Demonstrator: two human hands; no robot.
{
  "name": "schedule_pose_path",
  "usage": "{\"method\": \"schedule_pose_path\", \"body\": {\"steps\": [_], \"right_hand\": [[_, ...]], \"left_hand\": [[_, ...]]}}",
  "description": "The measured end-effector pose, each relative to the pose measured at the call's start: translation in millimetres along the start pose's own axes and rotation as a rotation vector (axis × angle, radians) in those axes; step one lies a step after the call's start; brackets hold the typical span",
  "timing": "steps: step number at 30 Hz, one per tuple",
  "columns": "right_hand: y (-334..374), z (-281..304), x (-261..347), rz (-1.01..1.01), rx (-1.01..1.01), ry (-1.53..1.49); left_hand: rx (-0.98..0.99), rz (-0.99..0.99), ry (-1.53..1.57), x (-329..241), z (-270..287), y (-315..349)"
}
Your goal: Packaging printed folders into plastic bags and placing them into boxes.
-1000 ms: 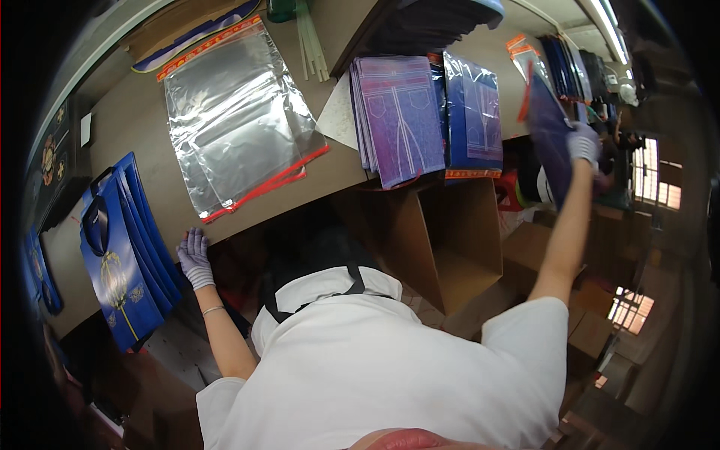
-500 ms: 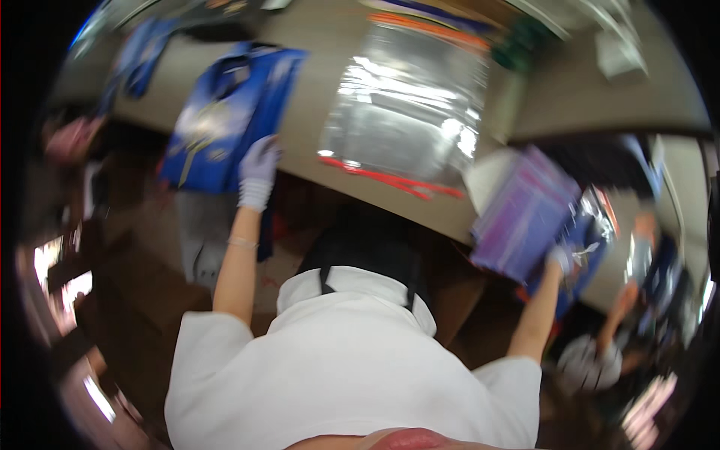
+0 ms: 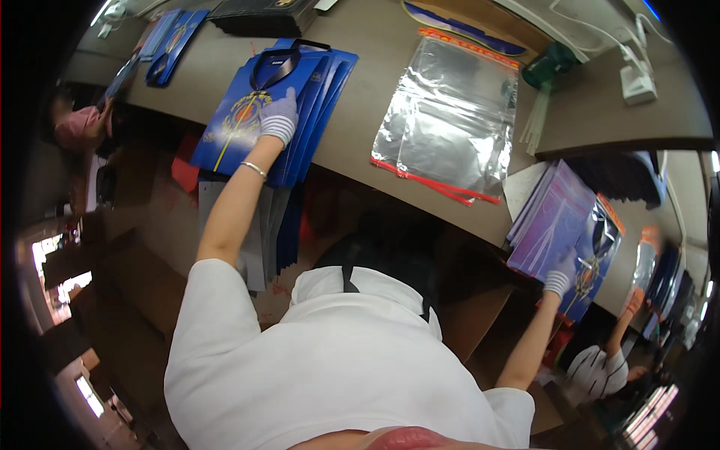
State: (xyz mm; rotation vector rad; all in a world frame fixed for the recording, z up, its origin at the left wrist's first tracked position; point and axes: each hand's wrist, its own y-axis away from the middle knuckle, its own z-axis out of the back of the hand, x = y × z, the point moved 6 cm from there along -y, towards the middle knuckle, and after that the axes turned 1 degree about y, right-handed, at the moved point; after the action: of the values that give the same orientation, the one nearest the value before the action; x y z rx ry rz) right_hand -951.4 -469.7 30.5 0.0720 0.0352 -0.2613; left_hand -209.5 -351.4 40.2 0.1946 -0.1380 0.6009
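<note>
A stack of blue paper gift bags (image 3: 225,127) with a gold emblem and dark ribbon handles lies at the table's front edge, left of centre. My left hand (image 3: 279,118), in a pale glove with a striped cuff, lies on the top bag's face below the ribbon, fingers stretched out. Far to the right, my gloved right hand (image 3: 559,273) rests with extended fingers where a purple printed stack (image 3: 551,217) meets a blue bag in a clear plastic sleeve (image 3: 596,259). Between my hands lie clear plastic sleeves (image 3: 450,120) with red and orange edges.
More blue bags (image 3: 176,46) lie at the far left, near a dark stack (image 3: 264,16). A green container (image 3: 549,64) and a white power strip (image 3: 637,84) are at the back right. One person in pink (image 3: 81,126) is at left, another in white (image 3: 598,370) at right.
The view has turned and become sharper. My left hand has shifted from the top bag's right edge onto its face. My right hand remains by the purple stack and sleeved bag.
</note>
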Motion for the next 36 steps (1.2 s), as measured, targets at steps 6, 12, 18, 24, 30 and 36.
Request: {"method": "schedule_pose_path", "body": {"steps": [6,12,18,24,30,36], "right_hand": [[226.7,45.7,270.7,0.887,0.203,-0.671],[275.7,83.6,352.2,0.599,0.421,-0.769],[206.6,68.0,192.3,0.374,-0.354,-0.682],[211.1,13.0,57.2,0.048,-0.061,-0.706],[218.3,3.4,54.6,0.282,-0.438,-0.400],[234.0,66.2,27.7,0.109,-0.330,-0.773]], "left_hand": [[-0.292,-0.238,0.166,-44.2,219.2,58.6],[-0.438,-0.514,0.959,-132.4,286.3,141.9],[-0.352,-1.225,1.572,-245.5,201.1,168.6],[-0.013,-1.016,0.511,-326.4,-64.7,93.1],[0.283,-0.953,0.752,-336.0,-88.5,61.3],[0.434,-0.645,0.855,-332.4,-93.0,43.5]]}}
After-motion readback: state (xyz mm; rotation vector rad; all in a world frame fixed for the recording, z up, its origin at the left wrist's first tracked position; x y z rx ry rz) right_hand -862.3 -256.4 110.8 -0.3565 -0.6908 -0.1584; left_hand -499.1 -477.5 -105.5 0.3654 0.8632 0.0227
